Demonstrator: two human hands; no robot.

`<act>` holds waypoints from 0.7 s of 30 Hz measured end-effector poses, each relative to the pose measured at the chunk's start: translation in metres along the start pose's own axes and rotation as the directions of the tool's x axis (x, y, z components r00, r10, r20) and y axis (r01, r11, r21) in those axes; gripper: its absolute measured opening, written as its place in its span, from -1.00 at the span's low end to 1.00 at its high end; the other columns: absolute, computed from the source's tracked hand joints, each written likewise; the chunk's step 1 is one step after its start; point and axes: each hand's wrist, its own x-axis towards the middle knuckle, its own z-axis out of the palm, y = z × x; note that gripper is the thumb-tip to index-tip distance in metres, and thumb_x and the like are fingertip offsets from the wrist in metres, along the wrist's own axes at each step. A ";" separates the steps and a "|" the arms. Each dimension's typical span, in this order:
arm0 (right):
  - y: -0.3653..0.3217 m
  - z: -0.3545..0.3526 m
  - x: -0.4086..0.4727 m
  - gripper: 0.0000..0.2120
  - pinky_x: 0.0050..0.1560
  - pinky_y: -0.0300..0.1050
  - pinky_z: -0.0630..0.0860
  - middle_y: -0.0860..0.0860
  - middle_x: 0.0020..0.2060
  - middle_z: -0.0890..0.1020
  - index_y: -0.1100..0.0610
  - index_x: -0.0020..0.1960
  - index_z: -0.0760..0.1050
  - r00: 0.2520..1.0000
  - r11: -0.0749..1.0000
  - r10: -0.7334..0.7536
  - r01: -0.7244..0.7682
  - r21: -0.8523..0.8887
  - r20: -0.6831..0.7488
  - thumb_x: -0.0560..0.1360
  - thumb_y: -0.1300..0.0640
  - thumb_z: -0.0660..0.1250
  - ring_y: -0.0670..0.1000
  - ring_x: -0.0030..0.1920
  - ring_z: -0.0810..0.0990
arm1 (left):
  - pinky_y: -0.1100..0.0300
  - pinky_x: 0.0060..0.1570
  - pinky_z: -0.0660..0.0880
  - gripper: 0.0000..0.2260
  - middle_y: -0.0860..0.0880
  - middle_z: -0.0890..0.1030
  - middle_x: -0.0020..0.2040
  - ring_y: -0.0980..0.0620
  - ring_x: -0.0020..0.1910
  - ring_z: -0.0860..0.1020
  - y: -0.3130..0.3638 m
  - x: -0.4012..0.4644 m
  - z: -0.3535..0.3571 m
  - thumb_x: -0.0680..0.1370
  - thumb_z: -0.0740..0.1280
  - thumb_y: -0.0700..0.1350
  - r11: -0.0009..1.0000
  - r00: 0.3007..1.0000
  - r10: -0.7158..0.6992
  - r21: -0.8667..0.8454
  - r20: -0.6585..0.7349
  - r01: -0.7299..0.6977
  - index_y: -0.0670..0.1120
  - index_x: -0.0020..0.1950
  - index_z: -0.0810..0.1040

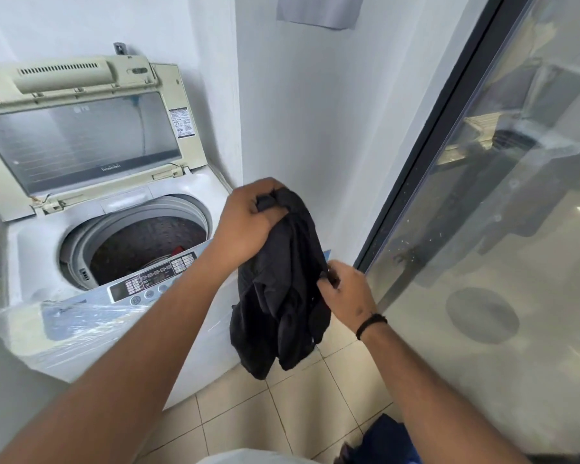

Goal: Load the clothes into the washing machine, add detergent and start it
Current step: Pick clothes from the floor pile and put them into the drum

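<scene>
A white top-loading washing machine [31, 262] stands at the left with its lid [81, 142] raised against the wall. Its drum [141, 242] is open and a bit of red cloth [178, 251] shows inside. A black garment [282, 289] hangs in the air to the right of the machine's front corner. My left hand [245, 222] grips the garment's bunched top. My right hand [345, 296] pinches its right edge lower down. The control panel [151, 279] runs along the machine's front under clear plastic wrap.
A white wall corner rises behind the machine. A glass sliding door [482, 212] with a dark frame fills the right side. Beige floor tiles [302, 406] lie below. Dark blue cloth [385, 443] sits at the bottom edge by my right arm.
</scene>
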 end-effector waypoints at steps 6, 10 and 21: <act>0.013 0.010 -0.005 -0.78 -0.33 -0.11 0.57 0.04 -0.29 0.68 0.10 -0.06 0.53 0.967 0.959 0.226 -0.242 0.145 0.119 0.65 0.16 0.14 0.04 -0.40 0.68 | 0.17 -0.12 0.46 -0.96 -0.14 0.63 -0.22 0.07 -0.20 0.56 0.031 0.013 -0.014 0.49 0.37 -0.27 1.000 0.999 0.013 0.007 -0.053 -0.012 -0.17 -0.11 0.60; -0.010 -0.002 0.017 -0.78 -0.24 0.00 0.67 0.12 -0.29 0.69 0.18 0.01 0.55 0.974 0.953 0.228 -0.224 0.206 0.004 0.61 0.28 0.12 -0.01 -0.39 0.69 | 0.17 -0.23 0.40 -0.77 0.08 0.54 -0.35 0.11 -0.31 0.50 -0.002 0.004 -0.024 0.40 0.55 0.04 0.938 0.982 -0.155 0.326 0.105 0.113 -0.02 -0.21 0.55; -0.179 -0.035 0.056 -0.56 0.21 -0.07 0.54 0.00 0.06 0.70 0.14 0.17 0.61 0.917 0.886 -0.357 0.393 0.246 -0.176 0.42 0.36 0.12 -0.01 0.11 0.64 | 0.33 -0.16 0.46 -0.67 0.23 0.61 -0.20 0.39 -0.22 0.54 -0.047 -0.028 -0.010 0.47 0.53 -0.19 0.986 0.989 -0.115 0.128 0.089 0.103 -0.05 0.17 0.51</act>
